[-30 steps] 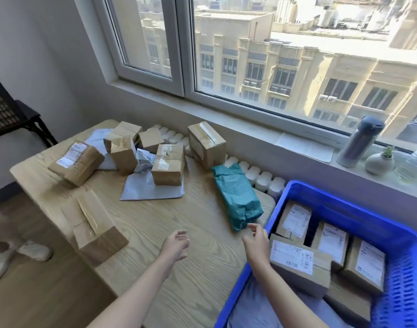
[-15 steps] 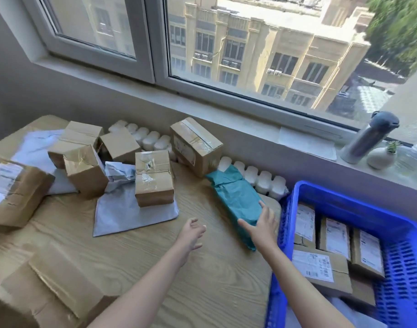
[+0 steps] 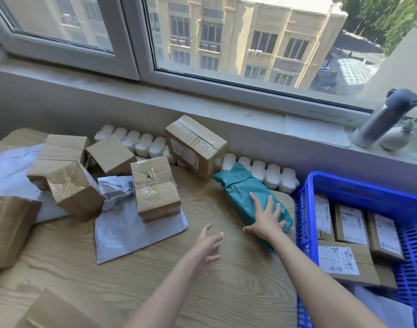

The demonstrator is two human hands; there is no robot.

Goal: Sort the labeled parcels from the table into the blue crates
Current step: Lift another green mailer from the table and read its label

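A teal wrapped parcel (image 3: 240, 188) lies on the wooden table (image 3: 155, 275) beside the blue crate (image 3: 358, 188). My right hand (image 3: 265, 220) rests flat on the parcel's near end, fingers spread over it, thumb on the table side. My left hand (image 3: 208, 242) hovers open above the table, left of the parcel, holding nothing. Several cardboard boxes with white labels (image 3: 349, 226) lie in the crate. More taped boxes (image 3: 155, 192) and a larger box (image 3: 195, 145) sit on the table.
White and grey mailer bags (image 3: 131, 230) lie under the boxes at the left. A white radiator (image 3: 271, 176) runs behind the table under the window sill. A grey flask (image 3: 385, 117) and a small vase (image 3: 395, 138) stand on the sill.
My right hand has moved from the table edge onto the teal parcel and now lies flat on it. My left hand came forward. The view shifted closer and to the left.
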